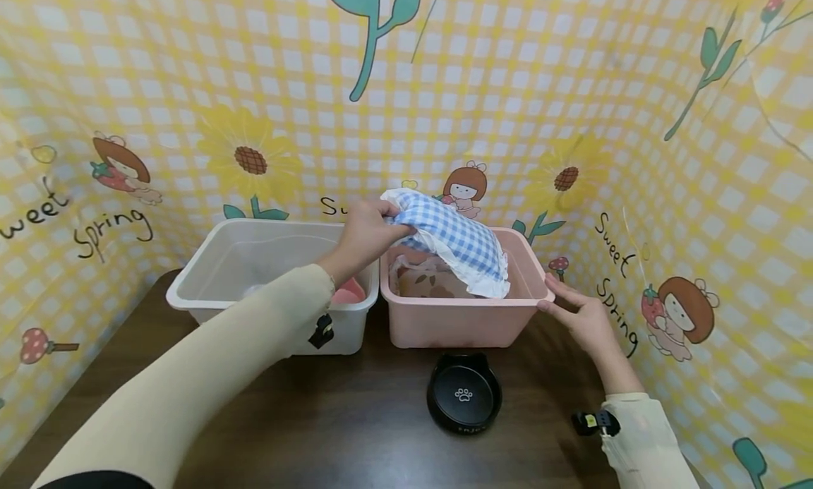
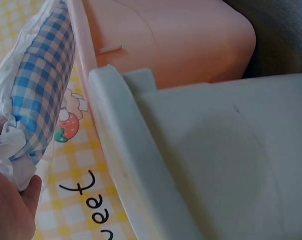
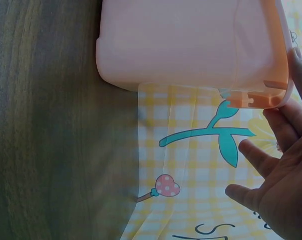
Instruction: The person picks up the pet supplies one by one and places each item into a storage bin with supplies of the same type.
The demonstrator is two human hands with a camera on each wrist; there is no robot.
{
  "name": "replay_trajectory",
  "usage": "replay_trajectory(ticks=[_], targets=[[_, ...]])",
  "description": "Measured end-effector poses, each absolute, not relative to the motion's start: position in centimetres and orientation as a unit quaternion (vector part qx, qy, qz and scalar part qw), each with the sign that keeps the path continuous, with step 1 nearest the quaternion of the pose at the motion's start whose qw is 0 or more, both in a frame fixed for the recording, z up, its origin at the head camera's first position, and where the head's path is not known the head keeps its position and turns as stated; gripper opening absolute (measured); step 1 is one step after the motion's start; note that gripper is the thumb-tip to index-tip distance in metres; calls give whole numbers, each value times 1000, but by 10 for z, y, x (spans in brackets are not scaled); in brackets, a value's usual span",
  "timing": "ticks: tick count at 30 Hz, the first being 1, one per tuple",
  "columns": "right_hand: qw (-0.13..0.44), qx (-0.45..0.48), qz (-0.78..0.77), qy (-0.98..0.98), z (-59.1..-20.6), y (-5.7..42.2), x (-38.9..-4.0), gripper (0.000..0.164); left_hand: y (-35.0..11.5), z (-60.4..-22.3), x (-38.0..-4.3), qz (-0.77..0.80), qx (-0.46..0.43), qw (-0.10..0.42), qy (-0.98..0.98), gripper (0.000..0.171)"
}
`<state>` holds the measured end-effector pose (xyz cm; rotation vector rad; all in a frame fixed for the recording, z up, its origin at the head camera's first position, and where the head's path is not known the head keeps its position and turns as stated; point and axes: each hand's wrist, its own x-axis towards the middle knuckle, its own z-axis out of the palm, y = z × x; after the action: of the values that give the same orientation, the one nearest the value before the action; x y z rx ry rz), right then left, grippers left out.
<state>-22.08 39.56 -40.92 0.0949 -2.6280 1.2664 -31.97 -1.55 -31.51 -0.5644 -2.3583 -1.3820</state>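
A small blue-and-white checked pillow (image 1: 454, 238) with a white frilled edge hangs tilted over the pink bin (image 1: 451, 323). My left hand (image 1: 365, 235) pinches its upper left corner between thumb and fingers; in the left wrist view the pillow (image 2: 40, 80) dangles from that hand (image 2: 13, 205). At the bin's right front corner, my right hand (image 1: 587, 320) holds the rim, thumb on one side and index finger on the other. The right wrist view shows that hand's (image 3: 286, 180) remaining fingers spread off the rim. Inside the pink bin lies a brownish leaf-printed cloth item (image 1: 432, 284), partly hidden by the pillow.
A greyish-white bin (image 1: 349, 337) stands left of the pink one, with a pinkish-red object (image 1: 349, 291) inside, partly behind my left arm. In front sits a black pet bowl (image 1: 464, 394) with a paw print, on the dark wooden table (image 1: 356, 418). Checked cloth walls surround it.
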Motion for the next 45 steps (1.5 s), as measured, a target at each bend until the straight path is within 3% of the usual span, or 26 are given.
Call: replay_trajectory(ticks=[14,18,22,25,30,38,45], targets=[[112,29,439,-891,-408,395,-221,62,24,-330,-328,-394,-225,150,-879,19],[114,33,438,-891,-410,395,-221,61,30,-336,-328,-373,-245,137,-884,28],[116,31,432,-894,-411,397,-222,62,35,-341,-329,-322,-260,163,-895,40],[115,30,432,-894,-412,398,-223,62,36,-344,-328,-300,-264,160,-903,39],[114,32,439,-891,-412,399,-223,61,34,-349,-325,-294,-290,133,-901,19],[115,23,433,-894,-413,401,-221,62,19,-355,-321,-265,-330,34,-905,41],[114,26,436,-892,-413,398,-222,63,4,-354,-314,-246,-319,17,-915,45]])
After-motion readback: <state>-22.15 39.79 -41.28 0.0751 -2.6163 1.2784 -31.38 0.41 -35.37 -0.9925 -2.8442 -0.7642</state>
